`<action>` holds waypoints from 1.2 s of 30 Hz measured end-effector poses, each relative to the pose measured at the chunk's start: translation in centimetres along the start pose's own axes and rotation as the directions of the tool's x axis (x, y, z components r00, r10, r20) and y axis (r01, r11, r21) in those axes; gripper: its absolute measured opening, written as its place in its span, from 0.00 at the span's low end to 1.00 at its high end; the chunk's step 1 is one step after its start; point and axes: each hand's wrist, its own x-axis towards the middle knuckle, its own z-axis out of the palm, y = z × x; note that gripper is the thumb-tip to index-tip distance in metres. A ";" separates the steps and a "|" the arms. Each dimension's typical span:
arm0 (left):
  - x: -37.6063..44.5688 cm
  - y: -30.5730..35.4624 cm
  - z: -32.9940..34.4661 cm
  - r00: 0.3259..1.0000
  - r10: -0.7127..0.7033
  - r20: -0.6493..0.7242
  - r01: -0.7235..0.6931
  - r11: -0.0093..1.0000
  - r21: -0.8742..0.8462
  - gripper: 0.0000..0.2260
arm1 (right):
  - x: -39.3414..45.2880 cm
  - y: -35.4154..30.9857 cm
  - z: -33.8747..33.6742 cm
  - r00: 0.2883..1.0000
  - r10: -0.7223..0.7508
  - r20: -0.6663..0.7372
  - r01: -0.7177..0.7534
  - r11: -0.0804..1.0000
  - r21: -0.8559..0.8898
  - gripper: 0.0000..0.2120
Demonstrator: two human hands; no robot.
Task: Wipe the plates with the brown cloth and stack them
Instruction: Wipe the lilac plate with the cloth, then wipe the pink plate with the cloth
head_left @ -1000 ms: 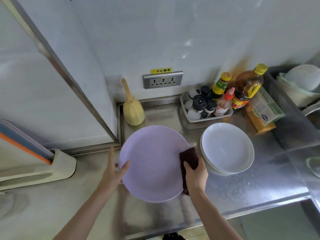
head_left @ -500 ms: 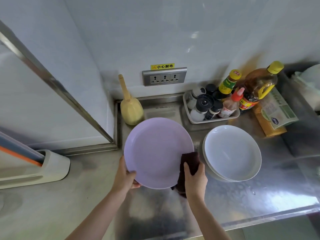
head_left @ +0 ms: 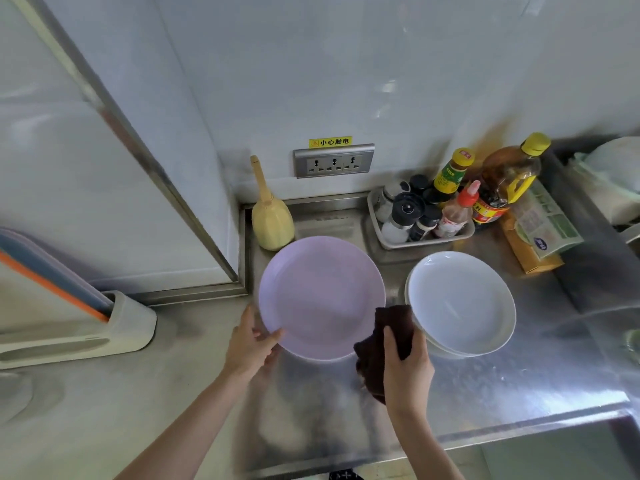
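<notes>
While the steel bench [head_left: 519, 386] spreads across the lower frame, the white plates [head_left: 460, 303] sit stacked at centre right. Just left, the lilac plate [head_left: 322, 296] tilts in the left hand [head_left: 251, 344], fingers clamped on its rim. Right hand [head_left: 407, 368] fingers grip the brown cloth [head_left: 388, 327] at the plate's lower-right edge; wiping well probably means pressing firmly in circles.

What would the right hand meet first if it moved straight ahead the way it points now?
Probably the near rim of the white plates: the right hand, gripping the brown cloth, points up-forward at it, though height is unclear.
</notes>
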 end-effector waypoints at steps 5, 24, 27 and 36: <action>-5.3 -1.7 -4.2 0.998 0.001 0.061 0.005 0.995 -0.100 0.19 | -2.9 -1.5 2.0 0.973 -0.078 0.216 0.077 0.997 0.012 0.08; -29.8 -23.8 -23.3 0.708 -0.262 -0.656 0.050 0.945 -0.324 0.09 | -25.3 -2.9 14.5 0.369 -0.234 0.900 0.426 0.903 0.060 0.08; -30.4 -27.6 -26.1 0.636 -0.270 -0.723 0.051 0.949 -0.310 0.12 | -28.1 -1.9 16.2 0.403 -0.229 0.886 0.458 0.889 0.021 0.08; -30.5 -35.7 -34.0 0.576 -0.379 -0.724 0.202 0.924 -0.324 0.29 | -34.8 1.7 18.9 0.534 -0.192 0.823 0.462 0.882 -0.094 0.06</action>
